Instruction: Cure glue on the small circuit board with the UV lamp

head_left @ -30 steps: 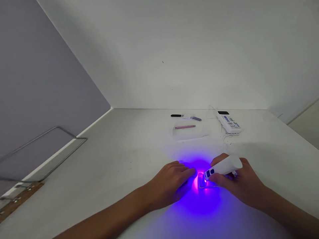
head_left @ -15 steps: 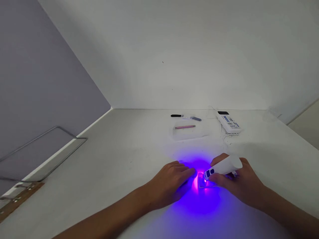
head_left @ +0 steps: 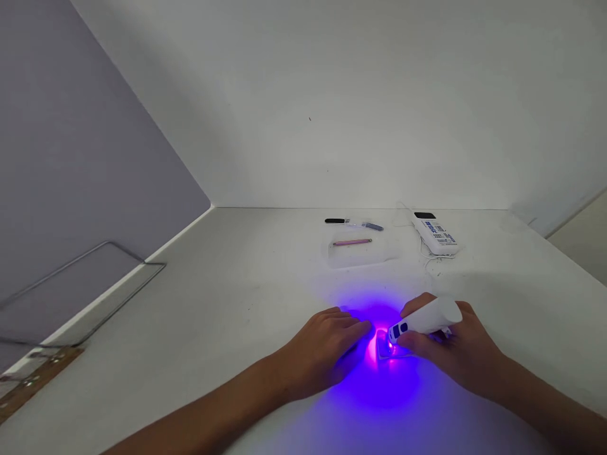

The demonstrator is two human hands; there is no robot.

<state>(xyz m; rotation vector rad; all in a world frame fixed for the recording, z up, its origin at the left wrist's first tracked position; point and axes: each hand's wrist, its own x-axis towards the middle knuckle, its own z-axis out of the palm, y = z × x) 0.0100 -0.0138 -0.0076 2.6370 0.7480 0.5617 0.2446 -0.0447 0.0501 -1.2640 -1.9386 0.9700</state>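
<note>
My right hand (head_left: 467,354) is wrapped round a white handheld UV lamp (head_left: 427,318), tilted with its button end down to the left. Violet light from that end falls on a small flat piece (head_left: 381,347) lying on the white table (head_left: 227,316); glare hides its details. Just left of the light, my left hand (head_left: 327,344) rests low over the table, its fingers bent together and the tips near the small piece. Whatever is under or between those fingers is hidden.
Further back lie a pink pen-like stick (head_left: 351,242) on a clear sheet (head_left: 363,258), a black-handled tool (head_left: 335,220) and a greyish-blue piece (head_left: 373,226). A white device (head_left: 435,235) with a cord stands behind my right hand. At left, a wire frame (head_left: 135,289) juts over the edge.
</note>
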